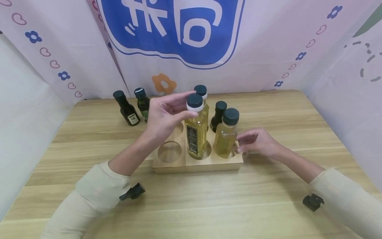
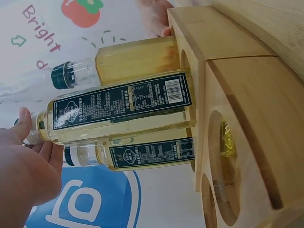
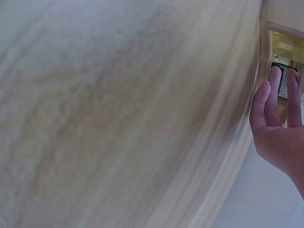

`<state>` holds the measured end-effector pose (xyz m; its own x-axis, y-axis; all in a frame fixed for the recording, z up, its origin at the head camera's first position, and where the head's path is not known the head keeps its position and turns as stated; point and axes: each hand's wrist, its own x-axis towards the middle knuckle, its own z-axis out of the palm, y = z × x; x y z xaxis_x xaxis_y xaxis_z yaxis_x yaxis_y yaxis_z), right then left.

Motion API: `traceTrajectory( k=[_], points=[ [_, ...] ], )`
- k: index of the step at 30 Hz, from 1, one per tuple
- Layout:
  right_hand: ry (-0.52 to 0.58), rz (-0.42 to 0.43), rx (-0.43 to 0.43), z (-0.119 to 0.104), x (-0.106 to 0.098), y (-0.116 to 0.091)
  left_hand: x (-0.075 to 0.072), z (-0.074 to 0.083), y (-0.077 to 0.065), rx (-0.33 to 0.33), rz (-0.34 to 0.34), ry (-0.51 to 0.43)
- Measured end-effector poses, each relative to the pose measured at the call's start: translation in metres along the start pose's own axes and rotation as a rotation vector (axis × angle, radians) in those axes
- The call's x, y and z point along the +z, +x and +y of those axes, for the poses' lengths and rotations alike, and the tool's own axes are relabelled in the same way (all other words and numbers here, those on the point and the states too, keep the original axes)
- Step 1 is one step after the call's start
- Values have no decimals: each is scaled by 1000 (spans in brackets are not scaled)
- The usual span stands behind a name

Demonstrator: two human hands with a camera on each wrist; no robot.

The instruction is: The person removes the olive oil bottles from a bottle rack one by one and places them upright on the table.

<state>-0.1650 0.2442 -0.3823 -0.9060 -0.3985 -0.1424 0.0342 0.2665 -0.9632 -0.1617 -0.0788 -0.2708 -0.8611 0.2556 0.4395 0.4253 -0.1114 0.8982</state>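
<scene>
My left hand (image 1: 162,114) pinches the neck of a tall clear bottle of yellow oil (image 1: 204,137), thumb on the near side. This bottle stands at a front hole of a wooden bottle rack (image 1: 213,167); its dark label (image 2: 123,102) faces the left wrist view. At the rack's right end is my right hand (image 1: 262,144), fingers extended against the side, beside a wider bottle of yellow liquid (image 1: 225,141) with a dark cap. Behind the pinched bottle, mostly covered, stands a similar oil bottle (image 2: 147,152). A small dark bottle (image 1: 219,114) occupies the back right of the rack.
Two dark bottles, one with a pale label (image 1: 132,118) and one partly behind my left hand (image 1: 142,101), stand on the table left of the rack. A front-left hole (image 1: 169,152) holds no bottle. A printed cloth (image 1: 256,59) hangs behind the wooden table (image 1: 209,205).
</scene>
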Motion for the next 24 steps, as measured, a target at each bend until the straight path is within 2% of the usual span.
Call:
traceTrajectory(
  k=[13, 24],
  points=[
    [16, -8, -4, 0, 0, 0, 1, 10, 7, 75, 78, -7],
    [30, -6, 5, 1, -1, 0, -8, 16, 14, 116, 154, -44]
  ],
)
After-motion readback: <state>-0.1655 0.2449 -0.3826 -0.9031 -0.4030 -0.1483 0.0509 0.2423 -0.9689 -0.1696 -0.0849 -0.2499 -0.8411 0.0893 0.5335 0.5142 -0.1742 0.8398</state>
